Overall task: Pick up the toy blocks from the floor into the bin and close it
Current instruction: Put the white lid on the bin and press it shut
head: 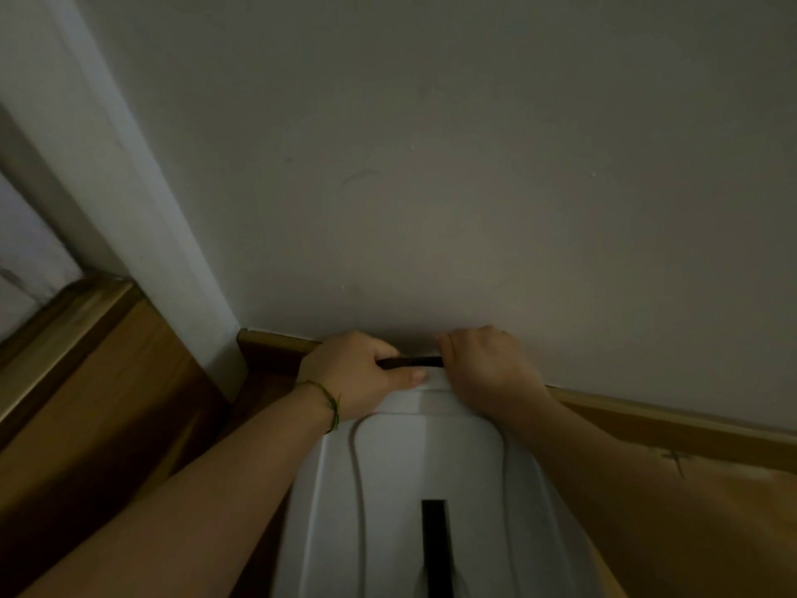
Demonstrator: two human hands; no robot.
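Left hand (358,375), right hand (485,369): both curled round black bar (412,362) at lid (427,459) far edge | step: closing judged under way | next: bar to be pressed down evenly

A brown wooden floor (99,394) fills the lower left of the frame and shows again as a paler tan area at the lower right. A white plastic bin (425,459), with a smooth lid and a narrow black slot, stands on it at the bottom centre. Its far end is near the wooden skirting board (276,343) below the grey wall (431,166).
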